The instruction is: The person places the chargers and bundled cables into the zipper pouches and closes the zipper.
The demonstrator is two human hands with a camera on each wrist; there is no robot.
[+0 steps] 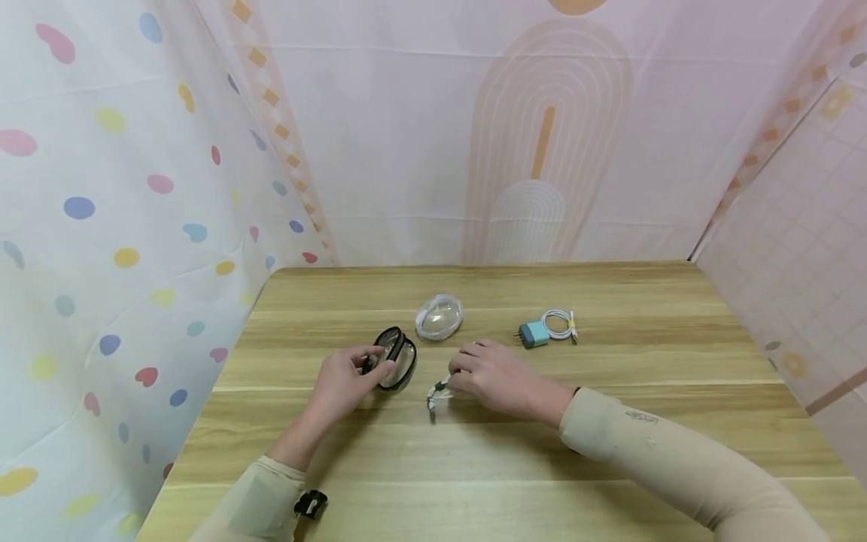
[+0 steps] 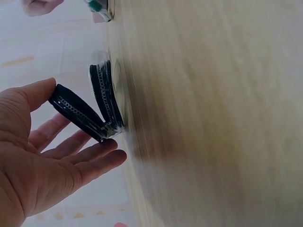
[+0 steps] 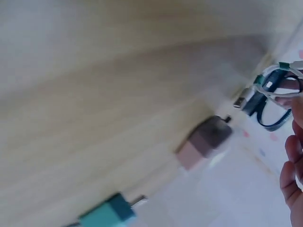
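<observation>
My left hand (image 1: 342, 384) holds a small round zip case with black rims and clear sides (image 1: 405, 364) by one half, thumb on its edge. In the left wrist view the two halves of the case (image 2: 78, 111) stand apart in a V, joined at the hinge. To the right, my right hand (image 1: 497, 380) pinches a white charging cable (image 1: 440, 391) bundled with green ties. Its metal plug hangs below the fingers, close over the table. In the right wrist view the cable (image 3: 272, 90) overlaps the black-rimmed case.
Behind the hands lies a second round clear case with a whitish rim (image 1: 439, 318). A teal plug charger (image 1: 535, 334) and a coiled white cable with a yellow tie (image 1: 572, 325) lie at the right. The right wrist view shows a pinkish-brown charger (image 3: 198, 145) on the table.
</observation>
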